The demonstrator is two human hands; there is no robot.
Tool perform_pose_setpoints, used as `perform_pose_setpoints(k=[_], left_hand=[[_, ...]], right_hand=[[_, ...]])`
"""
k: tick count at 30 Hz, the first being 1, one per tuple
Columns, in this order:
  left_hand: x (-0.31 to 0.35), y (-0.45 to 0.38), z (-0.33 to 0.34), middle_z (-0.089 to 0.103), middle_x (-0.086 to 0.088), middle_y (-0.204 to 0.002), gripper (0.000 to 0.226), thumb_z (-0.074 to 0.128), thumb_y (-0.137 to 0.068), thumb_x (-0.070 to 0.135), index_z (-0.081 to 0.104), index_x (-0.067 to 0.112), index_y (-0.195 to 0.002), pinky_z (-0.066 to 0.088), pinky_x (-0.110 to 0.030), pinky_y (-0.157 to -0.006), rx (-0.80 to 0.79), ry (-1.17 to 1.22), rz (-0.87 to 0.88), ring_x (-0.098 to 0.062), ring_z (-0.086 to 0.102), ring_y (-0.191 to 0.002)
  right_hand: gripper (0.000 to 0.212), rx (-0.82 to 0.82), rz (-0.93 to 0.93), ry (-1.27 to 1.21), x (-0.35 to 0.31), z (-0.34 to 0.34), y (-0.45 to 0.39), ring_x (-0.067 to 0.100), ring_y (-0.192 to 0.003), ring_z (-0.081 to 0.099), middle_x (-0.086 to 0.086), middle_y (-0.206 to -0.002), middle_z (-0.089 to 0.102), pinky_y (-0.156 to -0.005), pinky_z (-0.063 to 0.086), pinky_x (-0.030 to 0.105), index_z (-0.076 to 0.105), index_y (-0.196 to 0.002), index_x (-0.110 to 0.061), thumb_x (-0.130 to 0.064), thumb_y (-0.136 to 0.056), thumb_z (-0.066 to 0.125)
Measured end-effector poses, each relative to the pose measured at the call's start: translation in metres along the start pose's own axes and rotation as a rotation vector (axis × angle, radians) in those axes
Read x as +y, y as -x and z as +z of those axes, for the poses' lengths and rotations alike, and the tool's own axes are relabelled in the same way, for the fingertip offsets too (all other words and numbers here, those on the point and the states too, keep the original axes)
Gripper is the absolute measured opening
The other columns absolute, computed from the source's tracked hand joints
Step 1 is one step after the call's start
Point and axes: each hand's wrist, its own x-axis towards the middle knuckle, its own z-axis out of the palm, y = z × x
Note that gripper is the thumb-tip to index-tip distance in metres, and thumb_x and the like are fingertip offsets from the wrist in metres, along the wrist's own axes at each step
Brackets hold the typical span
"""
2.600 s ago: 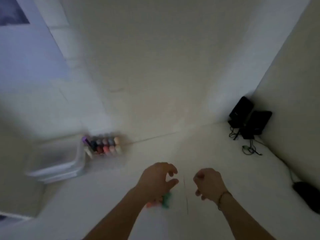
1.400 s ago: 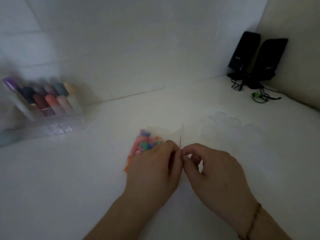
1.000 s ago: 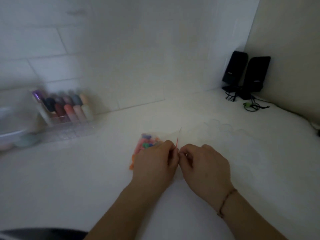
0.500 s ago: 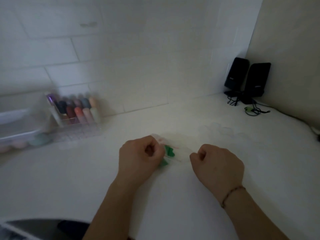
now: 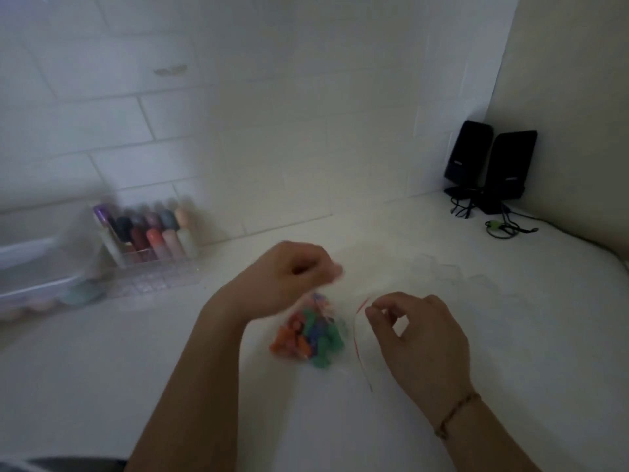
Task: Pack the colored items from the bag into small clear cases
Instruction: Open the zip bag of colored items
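Clear bag [image 5: 318, 330] — colored items [image 5: 308, 335] inside (blurred)

You are looking through a single wide-angle camera worn on your head, so no second view is sharing the scene. It is facing forward and down across the white table [image 5: 510, 352], sitting close above your own forearms, which are entering from the bottom edge. Your left hand [image 5: 289, 277] and right hand [image 5: 418, 338] are filling the lower middle, near the lens. The tiled wall [image 5: 272, 114] is taking up the upper half, and the corner with two black speakers [image 5: 490, 161] is lying far right.
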Motion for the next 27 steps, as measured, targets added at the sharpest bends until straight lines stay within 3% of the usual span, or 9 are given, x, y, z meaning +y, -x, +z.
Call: perform_pose_setpoints(k=[3,5,8,13,15,17,20,24,27], left_hand=[[-0.057,-0.024,-0.010,0.064,0.004,-0.068,0.038,0.054,-0.090,0.053,0.070,0.020,-0.077,0.049,-0.031,-0.066,0.240,-0.317,-0.181,-0.011,0.058,-0.063],[-0.085,-0.025,-0.009,0.068,0.006,-0.077,0.035,0.054,-0.092,0.049,0.072,0.022,-0.078,0.052,-0.034,-0.075,0.142,-0.415,-0.304,-0.013,0.062,-0.074],[-0.096,-0.015,0.002,0.071,0.008,-0.085,0.026,0.057,-0.093,0.040,0.076,0.025,-0.082,0.048,-0.027,-0.082,0.040,-0.184,-0.311,-0.011,0.065,-0.084],[-0.098,-0.013,0.010,0.068,0.014,-0.083,0.016,0.063,-0.093,0.025,0.072,0.031,-0.081,0.041,-0.013,-0.071,-0.045,-0.113,-0.176,0.005,0.060,-0.075],[-0.102,-0.018,0.014,0.066,0.012,-0.083,0.015,0.063,-0.092,0.029,0.071,0.032,-0.080,0.044,-0.019,-0.073,-0.071,-0.086,-0.113,0.003,0.060,-0.076],[-0.103,-0.020,0.019,0.063,0.014,-0.097,0.022,0.054,-0.090,0.047,0.073,0.035,-0.093,0.046,-0.031,-0.087,-0.091,-0.115,-0.082,-0.005,0.059,-0.094],[-0.096,-0.022,0.025,0.048,0.017,-0.121,0.033,0.036,-0.093,0.049,0.062,0.050,-0.114,0.022,-0.031,-0.098,-0.192,-0.316,-0.144,-0.010,0.033,-0.113],[-0.094,-0.025,0.024,0.060,0.023,-0.108,0.018,0.044,-0.082,0.059,0.060,0.064,-0.088,0.035,-0.045,-0.103,-0.110,-0.173,-0.091,-0.012,0.049,-0.111],[-0.103,-0.025,0.022,0.067,0.019,-0.090,0.017,0.053,-0.064,0.052,0.066,0.051,-0.075,0.046,-0.047,-0.095,-0.089,-0.011,-0.133,-0.010,0.062,-0.090]], right_hand=[[0.009,0.018,0.003,-0.016,0.004,-0.002,0.001,0.010,-0.069,0.049,-0.019,-0.063,0.056,-0.054,0.041,0.021,0.066,-0.081,-0.036,-0.044,-0.079,0.065],[0.009,0.031,0.023,-0.044,0.006,-0.003,0.000,0.010,-0.070,0.050,-0.019,-0.064,0.057,-0.055,0.041,0.021,0.067,-0.081,-0.035,-0.043,-0.079,0.063],[0.005,0.044,0.016,-0.056,0.008,-0.003,0.000,0.012,-0.069,0.051,-0.018,-0.066,0.059,-0.057,0.038,0.018,0.067,-0.079,-0.033,-0.037,-0.080,0.066],[0.004,0.041,-0.028,-0.032,0.017,0.000,-0.001,0.012,-0.070,0.051,-0.019,-0.070,0.058,-0.065,0.033,0.009,0.070,-0.082,-0.030,-0.034,-0.082,0.070],[0.013,0.039,-0.070,-0.050,0.019,0.001,-0.003,0.012,-0.071,0.052,-0.021,-0.071,0.058,-0.064,0.035,0.012,0.070,-0.082,-0.030,-0.042,-0.085,0.064],[0.020,0.027,-0.124,-0.060,0.021,0.002,-0.006,0.012,-0.070,0.053,-0.023,-0.073,0.057,-0.068,0.038,0.017,0.070,-0.083,-0.031,-0.047,-0.086,0.058],[0.014,0.013,-0.152,-0.081,0.022,0.000,-0.009,0.008,-0.072,0.051,-0.027,-0.075,0.057,-0.069,0.038,0.013,0.070,-0.083,-0.033,-0.046,-0.084,0.063],[0.023,0.035,-0.160,-0.115,0.020,-0.003,-0.012,-0.004,-0.078,0.050,-0.029,-0.077,0.059,-0.074,0.035,0.005,0.070,-0.083,-0.033,-0.049,-0.083,0.053],[0.024,0.055,-0.169,-0.114,0.018,-0.006,-0.013,-0.012,-0.080,0.050,-0.027,-0.079,0.061,-0.075,0.033,0.004,0.071,-0.083,-0.030,-0.047,-0.083,0.054]])
